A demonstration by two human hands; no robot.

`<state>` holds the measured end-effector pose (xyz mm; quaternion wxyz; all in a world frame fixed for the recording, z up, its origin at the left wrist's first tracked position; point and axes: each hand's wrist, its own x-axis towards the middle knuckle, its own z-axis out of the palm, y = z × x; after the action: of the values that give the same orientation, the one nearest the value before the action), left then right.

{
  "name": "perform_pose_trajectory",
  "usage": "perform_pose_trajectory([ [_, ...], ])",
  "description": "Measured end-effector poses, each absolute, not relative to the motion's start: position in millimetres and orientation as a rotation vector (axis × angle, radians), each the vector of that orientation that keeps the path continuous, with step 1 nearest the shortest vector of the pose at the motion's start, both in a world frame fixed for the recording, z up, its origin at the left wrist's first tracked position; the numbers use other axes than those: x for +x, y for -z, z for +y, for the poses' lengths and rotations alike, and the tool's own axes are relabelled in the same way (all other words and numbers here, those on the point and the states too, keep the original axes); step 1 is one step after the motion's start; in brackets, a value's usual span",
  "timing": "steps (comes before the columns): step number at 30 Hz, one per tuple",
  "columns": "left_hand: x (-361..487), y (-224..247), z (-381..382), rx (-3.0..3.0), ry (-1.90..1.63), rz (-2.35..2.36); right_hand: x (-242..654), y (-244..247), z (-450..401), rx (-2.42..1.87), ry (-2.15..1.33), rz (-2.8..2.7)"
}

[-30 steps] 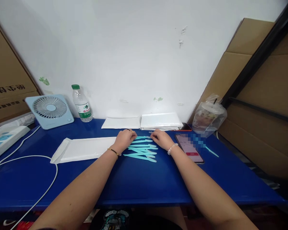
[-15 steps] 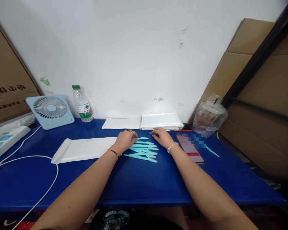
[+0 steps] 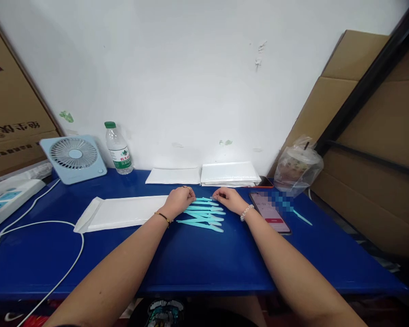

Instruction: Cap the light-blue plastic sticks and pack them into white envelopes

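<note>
Several turquoise eyebrow razors (image 3: 204, 212) lie in an uneven row on the blue table (image 3: 211, 259), their wider ends pointing right. My left hand (image 3: 180, 200) is closed in a pinch at the left end of the farthest razor (image 3: 202, 199). At that razor's right end, the fingertips of my right hand (image 3: 227, 199) are pinched together. Under and beside my left wrist lies a long white padded envelope (image 3: 122, 212), its flap end at the left. One more turquoise razor (image 3: 302, 217) sits far right, past the phone, partly blurred out.
White padded envelopes (image 3: 230, 173) are stacked by the wall, beside another (image 3: 173, 175). A phone (image 3: 271, 213) lies right of my right hand; a bagged drink cup (image 3: 298, 165) stands behind it. At left are a fan (image 3: 75, 156), water bottle (image 3: 120, 152), power strip (image 3: 10, 200) and white cable (image 3: 78, 254).
My right hand has drawn slightly nearer and left, its fingertips now meeting the farthest razor's right end. That razor has shifted a little toward me. My left hand stays at its left end.
</note>
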<state>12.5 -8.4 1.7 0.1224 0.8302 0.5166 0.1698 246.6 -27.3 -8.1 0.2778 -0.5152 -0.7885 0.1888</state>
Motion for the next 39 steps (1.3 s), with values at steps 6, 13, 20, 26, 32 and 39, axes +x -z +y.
perform_pose_trajectory([
  [6, 13, -3, -10, 2.438, -0.504, 1.514, 248, 10, -27, -1.366, -0.537, -2.095],
  [13, 10, -1, -8, 2.463, -0.547, 1.486, 248, 10, -30, -1.366, -0.533, -2.090],
  [20, 21, 1, -11, 2.491, -0.554, 1.396, 235, 11, -33, -1.283, -0.493, -2.167],
  [26, 18, -9, -23, 2.542, -0.499, 1.292, 231, -4, -49, -1.321, -0.458, -2.303],
  [32, 17, -24, -57, 2.670, -0.145, 1.085, 220, -19, -100, -1.378, -0.362, -2.529],
  [39, 31, -8, -122, 2.882, -0.119, 1.087, 200, -8, -161, -1.438, -0.085, -2.571],
])
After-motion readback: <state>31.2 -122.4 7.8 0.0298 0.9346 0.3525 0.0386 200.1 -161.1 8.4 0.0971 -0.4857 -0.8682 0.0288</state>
